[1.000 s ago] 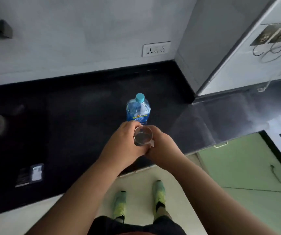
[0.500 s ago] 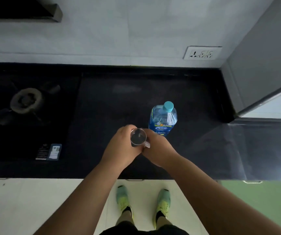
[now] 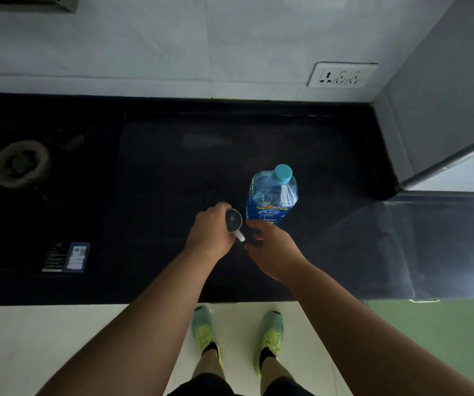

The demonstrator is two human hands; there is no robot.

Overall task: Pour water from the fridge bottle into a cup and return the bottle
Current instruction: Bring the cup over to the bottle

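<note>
Since half second ago: right hand [image 3: 270,247] off cup [image 3: 234,221], grip released. Left hand [image 3: 211,232] grasping cup at frame centre over bench [image 3: 158,167]. Capped bottle [image 3: 271,195] upright just behind, ready for pour.

Both bare forearms reach forward from the bottom corners, converging toward the middle. The left hand [image 3: 211,234] sits knuckles-up, fingers curled round the cup [image 3: 233,220], thumb side tucked against its rim, wrist fairly straight. The right hand [image 3: 273,247] hangs just beside it, apart from the cup, fingers loosely curled and holding nothing, thumb pointing back toward the left hand, wrist bent slightly inward. A narrow gap shows between the two hands. Down below, both legs stand straight, feet set a little apart and pointing forward.
</note>
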